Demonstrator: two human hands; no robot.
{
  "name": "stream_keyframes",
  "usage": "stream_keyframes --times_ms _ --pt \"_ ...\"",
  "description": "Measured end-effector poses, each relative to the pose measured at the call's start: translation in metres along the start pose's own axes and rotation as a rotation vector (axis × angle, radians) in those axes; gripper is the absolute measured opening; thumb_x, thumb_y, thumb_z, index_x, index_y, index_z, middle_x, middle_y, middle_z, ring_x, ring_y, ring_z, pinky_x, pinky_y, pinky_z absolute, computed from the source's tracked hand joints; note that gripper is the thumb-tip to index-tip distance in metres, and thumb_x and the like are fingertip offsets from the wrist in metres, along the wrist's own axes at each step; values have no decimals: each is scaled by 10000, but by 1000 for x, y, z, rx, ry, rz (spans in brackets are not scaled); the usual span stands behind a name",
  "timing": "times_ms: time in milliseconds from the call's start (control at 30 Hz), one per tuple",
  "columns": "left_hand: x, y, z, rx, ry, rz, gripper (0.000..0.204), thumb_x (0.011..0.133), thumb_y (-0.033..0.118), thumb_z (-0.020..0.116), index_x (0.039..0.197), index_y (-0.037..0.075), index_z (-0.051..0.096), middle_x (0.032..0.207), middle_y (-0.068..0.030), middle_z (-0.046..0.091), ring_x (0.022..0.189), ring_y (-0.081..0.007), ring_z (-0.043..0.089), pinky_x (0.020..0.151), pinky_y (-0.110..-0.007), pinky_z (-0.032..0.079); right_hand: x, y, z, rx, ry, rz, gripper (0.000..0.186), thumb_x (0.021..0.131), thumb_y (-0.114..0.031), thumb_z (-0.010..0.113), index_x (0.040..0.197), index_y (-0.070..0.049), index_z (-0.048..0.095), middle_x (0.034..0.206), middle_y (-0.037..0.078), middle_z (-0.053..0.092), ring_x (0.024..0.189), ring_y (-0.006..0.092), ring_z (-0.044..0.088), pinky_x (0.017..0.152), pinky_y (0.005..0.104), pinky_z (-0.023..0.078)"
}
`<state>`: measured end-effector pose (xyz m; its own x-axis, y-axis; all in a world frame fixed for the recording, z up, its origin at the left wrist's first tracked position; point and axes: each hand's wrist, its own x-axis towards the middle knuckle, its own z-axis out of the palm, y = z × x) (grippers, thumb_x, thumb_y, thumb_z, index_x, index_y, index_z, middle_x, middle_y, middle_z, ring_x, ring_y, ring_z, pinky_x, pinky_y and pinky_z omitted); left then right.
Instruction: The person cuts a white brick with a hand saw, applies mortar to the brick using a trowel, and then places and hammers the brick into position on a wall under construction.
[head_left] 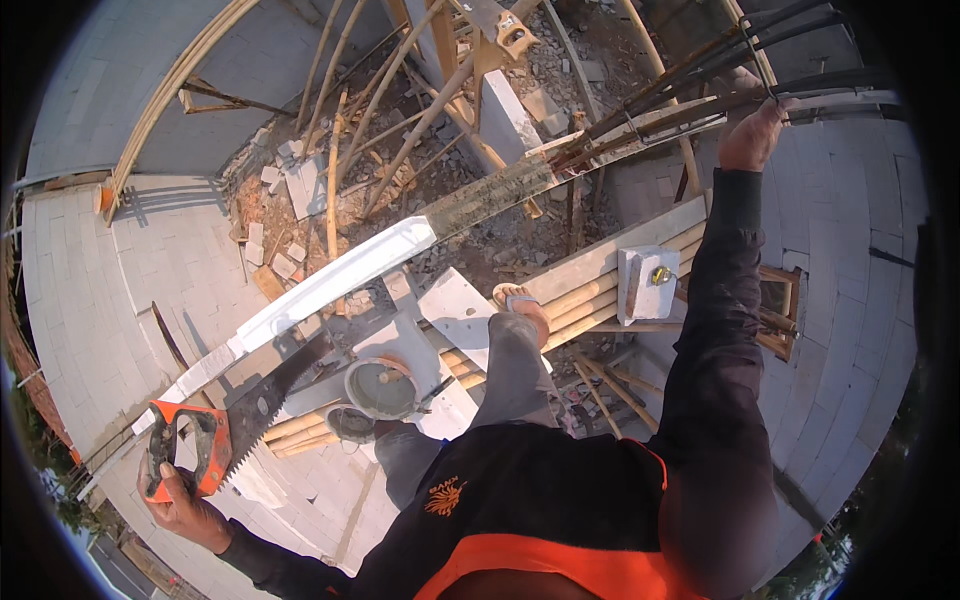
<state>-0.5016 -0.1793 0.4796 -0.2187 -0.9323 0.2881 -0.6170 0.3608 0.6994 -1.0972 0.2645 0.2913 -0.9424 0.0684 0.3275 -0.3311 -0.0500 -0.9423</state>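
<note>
Handsaw (212,440) is what I have at near left: the left hand (190,515) is wrapped around its orange-and-dark handle, and the toothed blade slants away toward the far right. To the right of the blade stand a grey bucket (350,398) of wet mix and a smaller bucket (333,430). Bamboo poles (580,297) run on to the right, past a sandalled foot (530,312) and a pale slab (455,305). Farther right sits a white block (640,300) bearing a small yellow item (661,275).

Beyond the blade, a white ledge (340,275) crosses my view diagonally and meets a rough grey strip (490,205), both standing between the near side and the broken blocks (305,190). At far right, the right hand (752,130) is closed on dark bars (840,78); I cannot make out every finger. Leaning poles (420,135) obstruct the ground past the ledge. Farthest off is a second saw (514,38) with a wooden handle, well apart from both hands.
</note>
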Motion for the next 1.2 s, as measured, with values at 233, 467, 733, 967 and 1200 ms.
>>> stream_keyframes --times_ms 233,467,733,967,1200 --pt "-52 89 53 4 201 -1 234 930 196 668 835 34 527 713 -15 496 648 -79 453 601 -226 359 -9 -1 6 -307 97 -62 956 885 -793 259 1184 68 550 1132 157 610 1049 239 568 962 358 435" --pt "-89 114 68 -63 210 -2 219 932 186 662 863 5 561 733 -33 531 675 -95 501 636 -239 411 -4 -18 26 -32 -128 -51 1062 806 -854 317 1218 112 475 1159 294 571 1092 348 586 1004 452 468" --pt "-122 138 50 -96 338 -37 175 927 158 653 907 -5 592 721 -22 515 645 -90 470 611 -244 387 -9 -26 16 -106 -160 -62 1056 803 -868 281 1157 93 536 1111 200 609 1041 297 606 936 420 505" --pt "-132 143 22 -54 434 -110 184 927 160 657 939 -14 600 755 -33 548 671 -91 494 636 -235 406 -9 -17 6 -183 -75 38 1056 829 -856 198 1119 82 588 1024 173 643 979 257 624 916 392 510" --pt "-130 119 -18 -77 474 -159 212 918 154 665 979 -36 592 781 -62 580 680 -106 529 633 -241 442 -6 -20 5 -291 -184 -64 685 1015 -569 239 1020 -4 626 987 102 663 961 200 625 866 353 522"
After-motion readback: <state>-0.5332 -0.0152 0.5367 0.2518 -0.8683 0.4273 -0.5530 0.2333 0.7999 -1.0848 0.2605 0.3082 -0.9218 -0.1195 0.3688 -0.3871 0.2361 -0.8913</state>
